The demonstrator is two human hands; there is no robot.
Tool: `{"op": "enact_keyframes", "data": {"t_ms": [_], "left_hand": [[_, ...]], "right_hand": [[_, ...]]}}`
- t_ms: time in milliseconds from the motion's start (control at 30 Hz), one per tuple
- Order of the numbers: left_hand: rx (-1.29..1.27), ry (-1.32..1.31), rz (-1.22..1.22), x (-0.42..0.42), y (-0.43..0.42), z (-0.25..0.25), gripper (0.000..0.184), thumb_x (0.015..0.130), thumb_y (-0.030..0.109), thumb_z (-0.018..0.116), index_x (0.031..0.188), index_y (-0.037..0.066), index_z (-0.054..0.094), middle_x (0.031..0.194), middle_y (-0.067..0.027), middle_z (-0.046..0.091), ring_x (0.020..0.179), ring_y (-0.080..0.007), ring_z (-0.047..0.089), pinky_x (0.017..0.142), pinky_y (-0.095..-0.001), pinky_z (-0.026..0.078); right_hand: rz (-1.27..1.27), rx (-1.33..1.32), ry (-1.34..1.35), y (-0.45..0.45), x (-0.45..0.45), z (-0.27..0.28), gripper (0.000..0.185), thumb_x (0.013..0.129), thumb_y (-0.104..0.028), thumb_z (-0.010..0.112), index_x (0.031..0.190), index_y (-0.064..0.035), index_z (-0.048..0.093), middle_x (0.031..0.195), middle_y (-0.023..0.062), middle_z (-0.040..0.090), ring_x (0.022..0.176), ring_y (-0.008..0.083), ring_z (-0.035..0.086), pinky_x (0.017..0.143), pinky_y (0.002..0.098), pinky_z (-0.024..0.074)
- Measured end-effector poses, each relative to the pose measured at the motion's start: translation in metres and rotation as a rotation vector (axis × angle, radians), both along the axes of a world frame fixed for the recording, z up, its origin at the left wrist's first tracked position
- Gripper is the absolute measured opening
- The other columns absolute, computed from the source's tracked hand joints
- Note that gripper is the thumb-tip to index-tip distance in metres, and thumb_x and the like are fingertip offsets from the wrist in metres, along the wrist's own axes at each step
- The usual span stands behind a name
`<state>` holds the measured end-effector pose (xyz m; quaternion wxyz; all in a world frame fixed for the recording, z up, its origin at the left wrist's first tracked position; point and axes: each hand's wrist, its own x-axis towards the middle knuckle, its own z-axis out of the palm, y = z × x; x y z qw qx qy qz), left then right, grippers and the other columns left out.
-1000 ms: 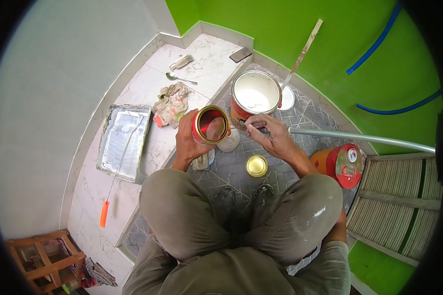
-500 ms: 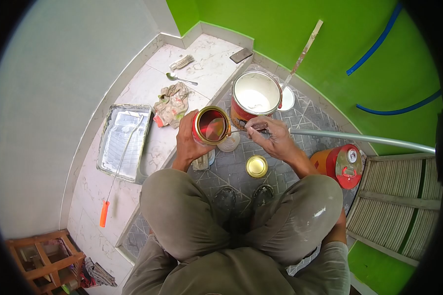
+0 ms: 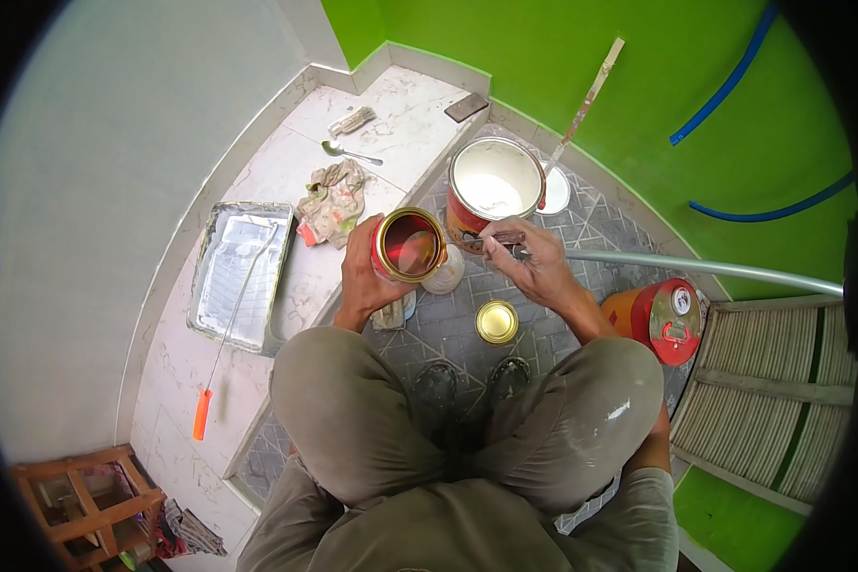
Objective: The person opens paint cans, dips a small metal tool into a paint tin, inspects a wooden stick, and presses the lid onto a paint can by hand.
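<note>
Wrapped around the red paint can, my left hand holds it just above the floor side of the marbled ledge, its mouth turned up toward me and something dark red inside. My right hand pinches a thin dark-handled tool beside the can, clear of its rim; I cannot tell what kind of tool. I judge this to be work on the can's contents, and any dip or stir calls for a steady can and a low tip, since a drip already marks its side. Near my hands, the large pail of white paint stands on the grey tiled floor by the ledge's far corner. On the marbled ledge itself, a paint tray sits near the wall-side edge; a stained rag, a spoon and a brush lie farther up, and a phone rests at the far corner. Grey and bright green walls enclose us.
</note>
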<state>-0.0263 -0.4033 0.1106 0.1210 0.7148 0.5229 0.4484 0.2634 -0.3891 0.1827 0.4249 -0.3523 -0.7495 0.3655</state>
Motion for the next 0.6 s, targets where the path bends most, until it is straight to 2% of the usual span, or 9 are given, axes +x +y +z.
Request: {"op": "enact_keyframes", "data": {"t_ms": [200, 300, 600], "left_hand": [[0.009, -0.008, -0.012, 0.001, -0.001, 0.001, 0.086, 0.063, 0.031, 0.097, 0.134, 0.001, 0.059, 0.129, -0.0205, 0.064, 0.119, -0.0396, 0.063, 0.101, -0.0464, 0.053], [0.017, 0.021, -0.012, 0.001, 0.000, -0.001, 0.093, 0.057, 0.022, 0.098, 0.137, 0.001, 0.054, 0.126, -0.0191, 0.064, 0.118, -0.0357, 0.064, 0.102, -0.0431, 0.052], [0.019, 0.053, -0.023, 0.000, 0.000, 0.001, 0.093, 0.055, 0.022, 0.096, 0.136, 0.000, 0.056, 0.128, -0.0196, 0.064, 0.121, -0.0378, 0.062, 0.104, -0.0447, 0.050]], "right_hand": [[-0.032, 0.062, -0.016, 0.001, -0.003, 0.006, 0.018, 0.102, -0.012, 0.069, 0.114, 0.0016, 0.069, 0.099, 0.0127, 0.074, 0.084, 0.0194, 0.073, 0.075, 0.0324, 0.0602], [-0.019, 0.061, -0.011, 0.002, -0.005, 0.006, 0.018, 0.102, -0.013, 0.068, 0.112, 0.0022, 0.068, 0.098, 0.0130, 0.074, 0.083, 0.0198, 0.073, 0.074, 0.0325, 0.0596], [0.023, -0.059, 0.032, 0.005, -0.002, -0.006, 0.016, 0.102, -0.013, 0.068, 0.109, 0.0013, 0.069, 0.091, 0.0110, 0.073, 0.080, 0.0189, 0.071, 0.073, 0.0318, 0.0572]]}}
